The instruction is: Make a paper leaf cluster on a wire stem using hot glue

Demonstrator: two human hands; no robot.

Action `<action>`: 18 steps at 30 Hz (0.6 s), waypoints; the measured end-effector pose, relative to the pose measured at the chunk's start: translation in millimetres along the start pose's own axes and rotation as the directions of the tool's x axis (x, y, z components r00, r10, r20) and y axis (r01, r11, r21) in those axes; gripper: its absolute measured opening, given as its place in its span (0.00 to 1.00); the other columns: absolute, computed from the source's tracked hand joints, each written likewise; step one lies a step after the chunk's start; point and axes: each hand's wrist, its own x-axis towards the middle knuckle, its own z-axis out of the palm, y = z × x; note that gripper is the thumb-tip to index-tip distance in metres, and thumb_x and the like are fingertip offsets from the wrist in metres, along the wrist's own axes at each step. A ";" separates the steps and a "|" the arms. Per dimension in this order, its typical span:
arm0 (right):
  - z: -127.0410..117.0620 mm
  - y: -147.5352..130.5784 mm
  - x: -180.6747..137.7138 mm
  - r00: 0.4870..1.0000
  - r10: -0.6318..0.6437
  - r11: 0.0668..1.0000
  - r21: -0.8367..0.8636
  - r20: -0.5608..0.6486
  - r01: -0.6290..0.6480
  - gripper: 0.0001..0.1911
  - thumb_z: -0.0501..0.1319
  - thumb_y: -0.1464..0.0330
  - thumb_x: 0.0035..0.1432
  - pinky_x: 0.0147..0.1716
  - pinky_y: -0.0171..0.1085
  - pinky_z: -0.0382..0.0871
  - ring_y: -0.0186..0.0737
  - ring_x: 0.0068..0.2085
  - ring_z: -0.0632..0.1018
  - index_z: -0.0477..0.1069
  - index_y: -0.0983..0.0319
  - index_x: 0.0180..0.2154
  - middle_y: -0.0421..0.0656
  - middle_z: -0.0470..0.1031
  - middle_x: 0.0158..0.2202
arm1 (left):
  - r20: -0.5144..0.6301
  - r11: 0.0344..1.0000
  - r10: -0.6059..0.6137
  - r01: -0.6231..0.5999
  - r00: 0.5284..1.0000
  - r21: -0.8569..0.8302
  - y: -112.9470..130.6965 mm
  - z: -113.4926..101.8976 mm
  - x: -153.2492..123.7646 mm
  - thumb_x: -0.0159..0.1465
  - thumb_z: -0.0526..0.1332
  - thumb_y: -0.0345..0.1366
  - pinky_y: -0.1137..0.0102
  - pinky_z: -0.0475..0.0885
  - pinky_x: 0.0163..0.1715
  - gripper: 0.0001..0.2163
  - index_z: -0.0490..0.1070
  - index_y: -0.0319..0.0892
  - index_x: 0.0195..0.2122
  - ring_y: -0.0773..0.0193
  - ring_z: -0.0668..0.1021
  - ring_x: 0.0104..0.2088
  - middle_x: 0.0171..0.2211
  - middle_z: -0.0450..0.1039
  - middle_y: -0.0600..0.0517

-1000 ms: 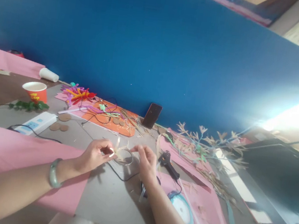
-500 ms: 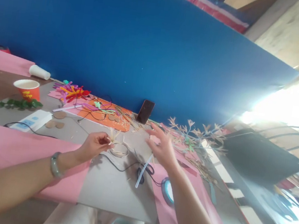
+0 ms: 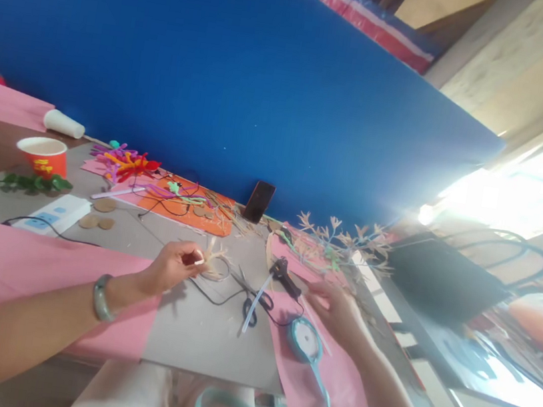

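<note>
My left hand (image 3: 174,266) is closed in a pinch on a small bundle of pale straw tied to a thin ring (image 3: 215,265), held just above the grey board (image 3: 201,342). A green bangle sits on that wrist. My right hand (image 3: 339,309) hovers over the pink paper (image 3: 328,373), to the right of a black glue gun (image 3: 284,275) and just above a teal tape roll (image 3: 305,340). Its fingers are blurred. Black scissors (image 3: 254,301) and a white glue stick (image 3: 254,302) lie between my two hands.
Dried twigs (image 3: 342,239) spread behind my right hand. A phone (image 3: 258,202) leans on the blue wall. Orange paper (image 3: 199,217), coloured pipe cleaners (image 3: 123,162), a red cup (image 3: 44,155), a power strip (image 3: 50,213) and a leafy sprig (image 3: 26,182) lie at left. A black bag (image 3: 437,277) stands at right.
My right hand let go of the ring, swung out to the right and came down past the glue gun. My left hand kept its pinch on the straw ring. The view turned rightward.
</note>
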 end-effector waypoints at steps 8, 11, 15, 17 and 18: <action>49.7 -97.0 -5.6 0.937 -0.106 0.963 -0.201 0.334 0.180 0.10 0.58 0.65 0.59 0.36 0.35 0.66 0.43 0.40 0.77 0.77 0.60 0.35 0.47 0.78 0.37 | 0.017 0.998 0.018 -0.019 1.000 0.068 -4.5 -2.3 -0.8 0.54 0.66 0.36 0.77 0.68 0.22 0.07 0.70 0.39 0.27 0.70 0.73 0.20 0.19 0.69 0.57; 56.0 -113.3 5.8 0.926 -0.028 0.926 -0.339 0.377 0.166 0.09 0.60 0.65 0.56 0.36 0.37 0.65 0.48 0.41 0.77 0.76 0.63 0.32 0.50 0.78 0.36 | 0.018 0.997 0.029 -0.030 0.999 0.076 -5.9 -3.7 -0.6 0.56 0.64 0.36 0.77 0.68 0.23 0.06 0.70 0.39 0.28 0.70 0.72 0.20 0.18 0.68 0.57; 59.2 -119.5 10.2 0.918 -0.002 0.906 -0.387 0.396 0.169 0.07 0.61 0.69 0.52 0.35 0.39 0.65 0.52 0.40 0.78 0.76 0.65 0.32 0.53 0.78 0.36 | 0.044 0.997 0.032 -0.034 0.999 0.064 -5.7 -3.9 -0.6 0.58 0.62 0.35 0.76 0.69 0.25 0.05 0.70 0.39 0.28 0.69 0.73 0.21 0.19 0.69 0.56; 60.4 -119.9 7.8 0.910 0.008 0.896 -0.407 0.415 0.178 0.08 0.60 0.69 0.53 0.33 0.39 0.64 0.52 0.38 0.79 0.77 0.65 0.32 0.54 0.78 0.35 | 0.045 0.999 0.027 -0.029 0.999 0.042 -5.1 -3.4 -0.7 0.58 0.63 0.35 0.75 0.69 0.25 0.06 0.69 0.39 0.27 0.69 0.73 0.21 0.19 0.69 0.56; 60.9 -119.7 6.1 0.906 0.013 0.892 -0.414 0.424 0.181 0.08 0.60 0.68 0.53 0.32 0.39 0.64 0.52 0.37 0.79 0.77 0.65 0.32 0.54 0.78 0.34 | 0.042 0.999 0.023 -0.024 0.999 0.035 -4.7 -3.2 -0.8 0.57 0.63 0.35 0.75 0.68 0.25 0.06 0.69 0.39 0.27 0.69 0.73 0.21 0.19 0.69 0.56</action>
